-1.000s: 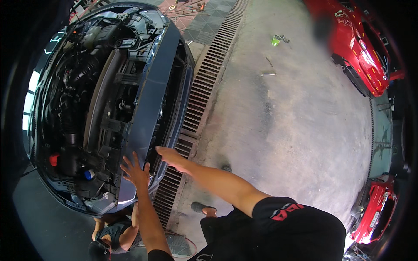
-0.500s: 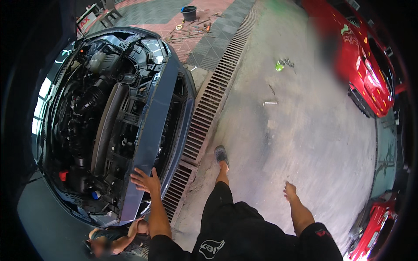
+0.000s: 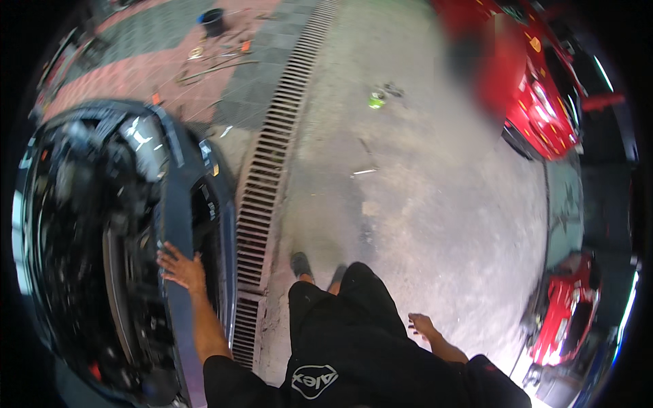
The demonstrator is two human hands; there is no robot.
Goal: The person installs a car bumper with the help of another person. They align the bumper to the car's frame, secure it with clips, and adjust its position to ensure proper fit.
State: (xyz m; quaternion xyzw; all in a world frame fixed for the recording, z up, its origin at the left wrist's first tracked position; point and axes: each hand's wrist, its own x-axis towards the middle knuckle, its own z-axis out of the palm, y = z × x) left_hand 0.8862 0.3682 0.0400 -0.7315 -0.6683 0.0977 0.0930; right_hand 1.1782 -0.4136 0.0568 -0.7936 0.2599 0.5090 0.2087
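My left hand point(image 3: 182, 267) lies with spread fingers on the blue-grey front panel point(image 3: 178, 211) of a car with its engine bay point(image 3: 75, 204) exposed. It touches the panel's upper surface and grips nothing. Black hoses and covers fill the bay, smeared by motion. Low at my side, over the concrete floor point(image 3: 435, 231), hangs my right hand point(image 3: 422, 325), its fingers loosely apart and holding nothing.
A slotted drain grate point(image 3: 262, 183) runs alongside the car. Farther off, a black bucket point(image 3: 212, 23) stands near scattered tools on red and grey tiles. A bright green item point(image 3: 376, 100) and a thin metallic piece point(image 3: 365, 172) lie on the concrete. Red cars point(image 3: 544, 122) stand at right.
The car and floor items have shifted left in view. My left hand stays on the panel, and my right hand hangs lower. The person crouching at lower left has left the view.
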